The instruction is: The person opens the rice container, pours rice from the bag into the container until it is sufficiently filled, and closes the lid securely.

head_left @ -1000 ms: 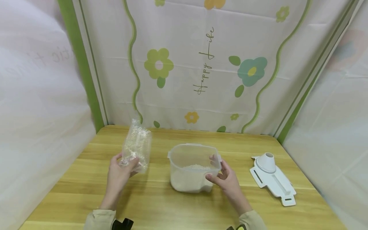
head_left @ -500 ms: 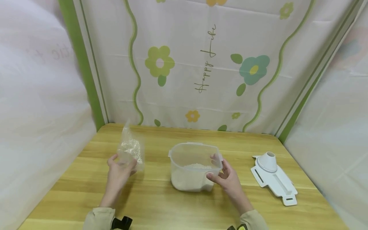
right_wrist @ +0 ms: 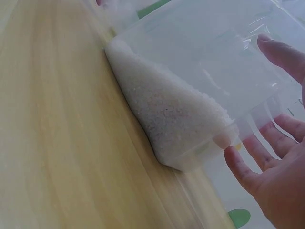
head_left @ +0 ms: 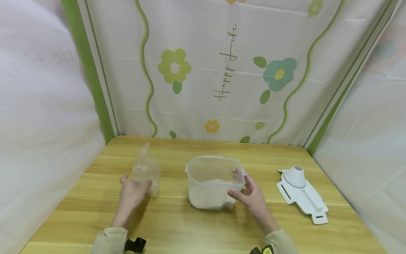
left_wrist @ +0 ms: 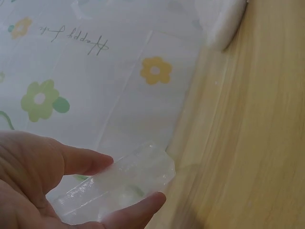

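A clear plastic bag (head_left: 146, 173) stands upright at the left of the table, its top narrowing to a point. My left hand (head_left: 132, 192) holds its lower part between thumb and fingers; in the left wrist view the see-through bag (left_wrist: 128, 183) lies between them. In the middle sits a translucent plastic container (head_left: 214, 190), lidless and partly filled with white rice (right_wrist: 167, 105). The right hand (head_left: 250, 197) grips the container's right side, thumb in front and fingers behind. In the right wrist view, its fingertips touch the clear wall.
A white lid-like panel (head_left: 309, 201) with a cone-shaped spout (head_left: 295, 176) lies on the wooden table (head_left: 177, 233) at the right. A flowered curtain (head_left: 196, 70) hangs along the back edge, and pale cloth (head_left: 41, 123) borders both sides.
The left hand has brought the bag down and slightly left, turning it so that its grainy contents show less. The container and the right hand have stayed put.
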{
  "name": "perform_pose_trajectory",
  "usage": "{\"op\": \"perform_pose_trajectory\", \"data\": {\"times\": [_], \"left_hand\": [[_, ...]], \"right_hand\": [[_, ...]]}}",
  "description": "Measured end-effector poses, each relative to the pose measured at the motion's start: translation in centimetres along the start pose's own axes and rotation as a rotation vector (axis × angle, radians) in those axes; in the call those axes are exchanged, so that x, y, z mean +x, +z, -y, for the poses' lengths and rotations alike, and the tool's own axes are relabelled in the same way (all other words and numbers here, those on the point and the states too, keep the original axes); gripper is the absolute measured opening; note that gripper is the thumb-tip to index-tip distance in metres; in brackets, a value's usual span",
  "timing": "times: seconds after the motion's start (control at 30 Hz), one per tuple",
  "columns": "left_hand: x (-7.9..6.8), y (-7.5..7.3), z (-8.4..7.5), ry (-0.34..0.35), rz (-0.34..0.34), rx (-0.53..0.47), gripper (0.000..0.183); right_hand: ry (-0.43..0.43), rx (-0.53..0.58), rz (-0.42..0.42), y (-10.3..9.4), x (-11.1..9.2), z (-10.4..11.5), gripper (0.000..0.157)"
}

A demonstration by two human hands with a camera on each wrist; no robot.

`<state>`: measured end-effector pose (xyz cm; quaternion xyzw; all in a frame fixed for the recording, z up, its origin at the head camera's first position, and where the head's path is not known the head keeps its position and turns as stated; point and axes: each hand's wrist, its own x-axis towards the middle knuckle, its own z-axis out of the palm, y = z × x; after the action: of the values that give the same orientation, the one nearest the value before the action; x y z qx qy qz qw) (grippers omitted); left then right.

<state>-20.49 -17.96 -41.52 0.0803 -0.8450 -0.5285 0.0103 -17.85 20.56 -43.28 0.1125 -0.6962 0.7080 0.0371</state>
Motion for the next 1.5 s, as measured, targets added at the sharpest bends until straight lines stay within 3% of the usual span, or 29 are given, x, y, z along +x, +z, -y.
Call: {"op": "perform_pose_trajectory", "data": {"times": [0.13, 0.37, 0.53, 0.9, 1.03, 1.23, 1.5], "left_hand": [[0.0, 0.0, 0.0, 0.026, -0.001, 0.042, 0.093], [-0.2, 0.1, -0.2, -0.039, 0.003, -0.013, 0.110], [-0.3, 0.0, -0.6, -0.060, 0.027, 0.003, 0.114], [-0.3, -0.1, -1.2, -0.034, 0.010, 0.074, 0.121], [-0.5, -0.1, -1.3, 0.026, 0.001, 0.111, 0.116], [-0.7, 0.0, -1.5, 0.174, -0.008, 0.135, 0.114], [-0.8, 1.0, -1.6, 0.356, 0.014, 0.136, 0.118]], "right_hand": [[-0.020, -0.020, 0.008, -0.2, 0.0, 0.0, 0.071], [-0.031, -0.017, 0.008, -0.2, 0.1, 0.0, 0.072], [-0.029, -0.016, -0.005, -0.2, 0.1, 0.1, 0.072], [-0.043, -0.016, 0.019, -0.5, 0.2, 0.0, 0.072], [-0.027, 0.000, 0.009, -0.5, 0.0, 0.0, 0.072], [0.010, 0.026, 0.007, -0.3, 0.0, -0.2, 0.074], [-0.020, 0.012, 0.023, -0.2, 0.1, -0.4, 0.074]]}}
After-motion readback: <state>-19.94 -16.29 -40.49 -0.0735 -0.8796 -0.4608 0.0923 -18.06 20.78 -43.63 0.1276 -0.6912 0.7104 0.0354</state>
